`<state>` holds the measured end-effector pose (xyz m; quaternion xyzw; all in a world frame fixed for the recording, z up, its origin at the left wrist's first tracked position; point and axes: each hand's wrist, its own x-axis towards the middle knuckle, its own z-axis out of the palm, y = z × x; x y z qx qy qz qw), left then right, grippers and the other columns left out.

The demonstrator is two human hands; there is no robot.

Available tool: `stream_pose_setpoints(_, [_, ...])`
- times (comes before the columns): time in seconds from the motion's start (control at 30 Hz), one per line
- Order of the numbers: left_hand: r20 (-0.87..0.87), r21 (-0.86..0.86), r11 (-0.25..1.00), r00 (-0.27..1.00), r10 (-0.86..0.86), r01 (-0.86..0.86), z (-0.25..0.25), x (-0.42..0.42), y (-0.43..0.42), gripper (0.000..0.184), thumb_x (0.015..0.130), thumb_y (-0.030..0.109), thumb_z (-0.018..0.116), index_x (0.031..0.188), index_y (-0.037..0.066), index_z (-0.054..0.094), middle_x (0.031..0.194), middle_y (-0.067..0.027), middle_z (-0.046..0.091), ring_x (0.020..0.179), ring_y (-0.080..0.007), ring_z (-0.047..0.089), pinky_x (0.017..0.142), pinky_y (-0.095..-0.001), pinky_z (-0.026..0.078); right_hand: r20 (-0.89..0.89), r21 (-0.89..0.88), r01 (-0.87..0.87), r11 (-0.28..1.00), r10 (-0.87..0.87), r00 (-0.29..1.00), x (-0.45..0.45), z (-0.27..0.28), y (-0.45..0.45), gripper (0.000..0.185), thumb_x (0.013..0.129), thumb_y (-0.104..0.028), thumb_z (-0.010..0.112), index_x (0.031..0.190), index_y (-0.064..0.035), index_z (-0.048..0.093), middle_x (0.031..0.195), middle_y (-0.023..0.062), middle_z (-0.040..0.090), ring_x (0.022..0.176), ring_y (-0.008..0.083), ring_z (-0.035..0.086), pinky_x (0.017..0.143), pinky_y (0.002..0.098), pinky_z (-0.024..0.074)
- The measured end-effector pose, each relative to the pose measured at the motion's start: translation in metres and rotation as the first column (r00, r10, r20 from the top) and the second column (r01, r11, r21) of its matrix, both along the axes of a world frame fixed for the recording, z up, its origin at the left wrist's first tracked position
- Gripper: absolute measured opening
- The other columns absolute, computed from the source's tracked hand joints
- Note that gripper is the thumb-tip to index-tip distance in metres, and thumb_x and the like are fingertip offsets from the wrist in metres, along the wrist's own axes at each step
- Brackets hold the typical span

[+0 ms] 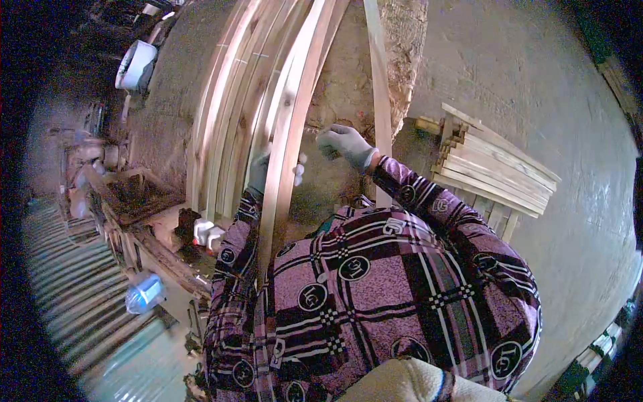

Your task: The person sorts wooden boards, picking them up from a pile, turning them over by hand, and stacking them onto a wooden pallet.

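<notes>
A long pale wooden strip runs from the top of the view down to the person's left side. My left hand, in a light glove, is closed around this strip from below, with fingertips showing at its right edge. My right hand, also gloved, is curled to the right of the strip and apart from it; what its fingers hold, if anything, is hidden. Several more long strips lie side by side to the left. Another single strip stands beyond my right hand.
A stack of short wooden pieces lies on the floor at the right. At the left are a white bucket, a wooden frame, a blue-tinted bottle and corrugated sheeting. A rough-edged board lies beneath the strips.
</notes>
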<state>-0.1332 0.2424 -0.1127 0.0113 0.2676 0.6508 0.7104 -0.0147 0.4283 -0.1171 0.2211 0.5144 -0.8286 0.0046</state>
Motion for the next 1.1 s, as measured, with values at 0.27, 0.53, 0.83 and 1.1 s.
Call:
stream_pose_setpoints(0.27, [-0.701, -0.147, 0.984, 0.713, -0.029, -0.105, -0.018, -0.001, -0.002, 0.039, 0.074, 0.031, 0.052, 0.098, -0.001, 0.053, 0.085, -0.0105, 0.058, 0.077, -0.0194, 0.055, 0.069, -0.0304, 0.045, -0.120, -0.219, 0.086, 0.972, -0.114, 0.986, 0.009, -0.017, 0.014, 0.008, 0.078, -0.009, 0.052, 0.079, -0.0019, 0.049, 0.070, 0.0068, 0.053, 0.058, 0.0154, 0.052, 0.053, 0.0289, 0.0456])
stream_pose_setpoints(0.53, [-0.969, -0.151, 0.905, -0.121, -0.215, -0.399, -0.011, -0.006, 0.053, 0.053, 0.064, 0.020, 0.063, 0.111, 0.003, 0.045, 0.087, -0.0100, 0.059, 0.081, -0.0192, 0.056, 0.068, -0.0325, 0.044, -0.287, -0.167, 0.128, 0.978, -0.172, 0.942, 0.030, -0.001, 0.051, 0.010, 0.073, 0.000, 0.048, 0.079, -0.0075, 0.045, 0.065, 0.0021, 0.047, 0.054, 0.0140, 0.049, 0.048, 0.0236, 0.0404])
stream_pose_setpoints(0.83, [-0.993, 0.075, 0.877, 0.041, 0.108, -0.475, -0.028, 0.003, 0.133, 0.076, 0.059, 0.002, 0.059, 0.124, -0.009, 0.021, 0.099, -0.0211, 0.051, 0.089, -0.0274, 0.051, 0.082, -0.0351, 0.039, -0.251, 0.429, 0.397, 0.811, -0.315, 0.915, 0.057, -0.022, 0.083, 0.042, 0.071, -0.038, 0.063, 0.093, -0.0051, 0.048, 0.069, 0.0074, 0.054, 0.059, 0.0162, 0.053, 0.054, 0.0295, 0.0432])
stream_pose_setpoints(1.1, [-0.709, -0.160, 0.831, -0.524, -0.473, -0.533, -0.018, 0.021, 0.166, 0.078, 0.062, 0.027, 0.063, 0.125, 0.005, 0.023, 0.087, -0.0200, 0.047, 0.073, -0.0326, 0.052, 0.065, -0.0431, 0.044, 0.310, 0.916, -0.175, 0.361, -0.358, 0.881, 0.068, -0.049, 0.045, 0.057, 0.064, -0.057, 0.056, 0.097, -0.0094, 0.051, 0.075, 0.0154, 0.060, 0.070, 0.0325, 0.058, 0.061, 0.0389, 0.0446])
